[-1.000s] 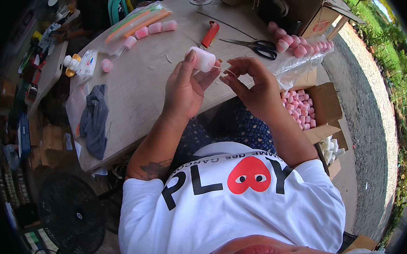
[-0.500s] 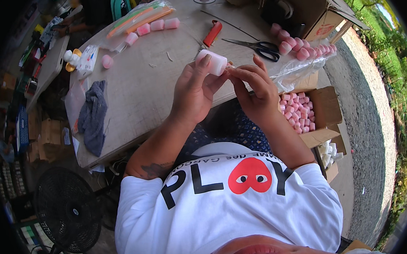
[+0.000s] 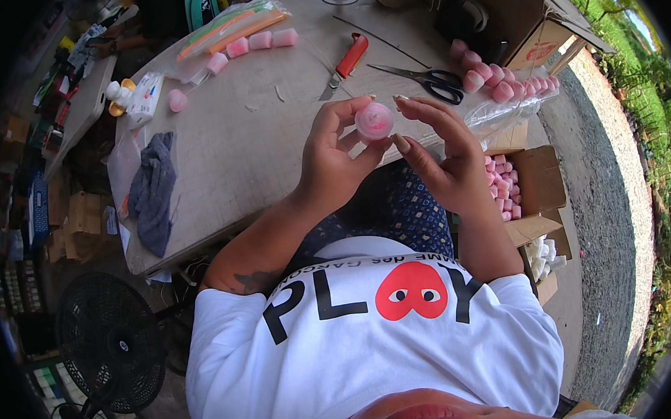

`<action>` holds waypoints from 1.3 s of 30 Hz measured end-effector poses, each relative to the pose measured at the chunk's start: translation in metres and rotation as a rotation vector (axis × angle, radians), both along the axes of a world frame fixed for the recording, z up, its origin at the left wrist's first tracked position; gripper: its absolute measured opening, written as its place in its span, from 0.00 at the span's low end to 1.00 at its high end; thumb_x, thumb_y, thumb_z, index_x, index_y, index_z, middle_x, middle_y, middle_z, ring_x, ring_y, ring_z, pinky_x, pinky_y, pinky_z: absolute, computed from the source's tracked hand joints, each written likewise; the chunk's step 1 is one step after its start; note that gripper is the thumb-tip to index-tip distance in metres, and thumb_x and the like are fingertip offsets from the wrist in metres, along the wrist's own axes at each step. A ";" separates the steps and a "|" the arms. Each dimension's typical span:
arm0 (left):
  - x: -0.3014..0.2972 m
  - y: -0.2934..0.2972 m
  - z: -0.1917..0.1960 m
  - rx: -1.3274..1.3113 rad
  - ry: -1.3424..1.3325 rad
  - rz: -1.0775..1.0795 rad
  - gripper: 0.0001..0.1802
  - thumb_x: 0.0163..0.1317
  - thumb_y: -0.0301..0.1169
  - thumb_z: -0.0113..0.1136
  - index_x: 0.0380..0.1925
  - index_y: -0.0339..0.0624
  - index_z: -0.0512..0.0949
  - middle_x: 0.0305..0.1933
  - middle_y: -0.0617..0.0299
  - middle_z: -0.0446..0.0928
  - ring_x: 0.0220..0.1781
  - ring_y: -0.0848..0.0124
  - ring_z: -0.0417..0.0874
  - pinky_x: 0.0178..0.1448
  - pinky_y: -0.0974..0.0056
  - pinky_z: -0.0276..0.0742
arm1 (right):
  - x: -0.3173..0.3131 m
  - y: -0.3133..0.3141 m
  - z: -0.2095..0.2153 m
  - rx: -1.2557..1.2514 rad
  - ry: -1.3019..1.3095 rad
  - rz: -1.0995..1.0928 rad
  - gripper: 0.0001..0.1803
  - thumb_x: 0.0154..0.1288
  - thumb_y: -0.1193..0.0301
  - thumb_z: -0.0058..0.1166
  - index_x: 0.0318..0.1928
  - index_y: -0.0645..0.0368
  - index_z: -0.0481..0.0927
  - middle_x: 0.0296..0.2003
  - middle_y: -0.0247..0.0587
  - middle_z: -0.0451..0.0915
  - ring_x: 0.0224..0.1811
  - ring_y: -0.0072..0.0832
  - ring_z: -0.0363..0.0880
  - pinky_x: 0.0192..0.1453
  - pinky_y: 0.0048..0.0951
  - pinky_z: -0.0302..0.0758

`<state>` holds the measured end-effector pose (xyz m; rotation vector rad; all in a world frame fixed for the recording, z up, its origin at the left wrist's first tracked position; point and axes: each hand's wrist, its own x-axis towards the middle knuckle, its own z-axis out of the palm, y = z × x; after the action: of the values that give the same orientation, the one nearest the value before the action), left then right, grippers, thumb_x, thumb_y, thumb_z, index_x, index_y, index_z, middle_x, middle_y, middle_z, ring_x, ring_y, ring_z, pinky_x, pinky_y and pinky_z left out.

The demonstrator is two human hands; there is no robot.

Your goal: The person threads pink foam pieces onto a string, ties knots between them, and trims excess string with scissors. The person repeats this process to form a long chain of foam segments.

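Between the fingers and thumb of my left hand [image 3: 341,149] is a small pink cylindrical piece [image 3: 375,121], its round end turned up toward me. My right hand [image 3: 446,150] is just to the right of it, thumb and fingers apart and nothing visible in them. Beyond my hands on the table lie a red-handled knife [image 3: 351,57] with its blade bare and black-handled scissors [image 3: 437,84]. More pink pieces [image 3: 261,40] stand in a short row at the far side, and another group [image 3: 502,90] lies on clear plastic at the right.
A grey-blue cloth [image 3: 152,194] drapes over the table's left edge. Below the right edge, an open cardboard box [image 3: 542,177] holds many pink pieces. At the back are a plastic packet of coloured strips [image 3: 236,27] and a thin dark rod [image 3: 380,41]. A black fan [image 3: 112,342] stands lower left.
The pink piece has turned from lying sideways to showing its round end, and has shifted slightly right. My right fingers have come off it and spread apart.
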<state>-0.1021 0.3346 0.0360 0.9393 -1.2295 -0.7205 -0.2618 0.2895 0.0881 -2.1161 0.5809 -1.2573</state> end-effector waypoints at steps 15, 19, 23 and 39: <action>0.131 -0.138 -0.031 -0.007 -1.026 0.500 0.19 0.56 0.23 0.60 0.49 0.40 0.71 0.50 0.50 0.75 0.51 0.54 0.78 0.52 0.57 0.76 | -0.061 -0.032 -0.010 0.220 -0.688 0.448 0.11 0.76 0.65 0.35 0.50 0.57 0.65 0.26 0.32 0.68 0.29 0.25 0.69 0.48 0.41 0.72; 0.151 -0.184 -0.015 0.215 -1.629 0.627 0.16 0.62 0.23 0.48 0.50 0.42 0.73 0.54 0.50 0.74 0.58 0.53 0.74 0.58 0.55 0.73 | -0.064 -0.025 -0.021 0.317 -0.643 0.438 0.24 0.69 0.72 0.43 0.62 0.64 0.57 0.33 0.33 0.65 0.34 0.23 0.66 0.47 0.33 0.71; 0.100 -0.255 0.017 0.254 -1.948 0.390 0.20 0.61 0.21 0.47 0.54 0.42 0.74 0.59 0.49 0.72 0.63 0.53 0.72 0.61 0.55 0.71 | -0.058 -0.032 -0.038 0.547 -0.584 0.516 0.30 0.67 0.80 0.42 0.69 0.67 0.54 0.40 0.37 0.69 0.40 0.23 0.69 0.50 0.29 0.70; -0.068 -0.322 -0.043 0.167 -0.619 -0.084 0.20 0.51 0.36 0.68 0.44 0.43 0.77 0.42 0.58 0.82 0.46 0.67 0.83 0.51 0.63 0.78 | -0.056 -0.065 -0.076 0.793 -0.688 0.237 0.07 0.66 0.79 0.53 0.43 0.68 0.77 0.46 0.47 0.78 0.41 0.28 0.81 0.49 0.29 0.79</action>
<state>-0.1697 0.0127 -0.0069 1.3122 -1.7757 -0.6221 -0.3175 0.2246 0.0124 -0.9867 0.3990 -1.2358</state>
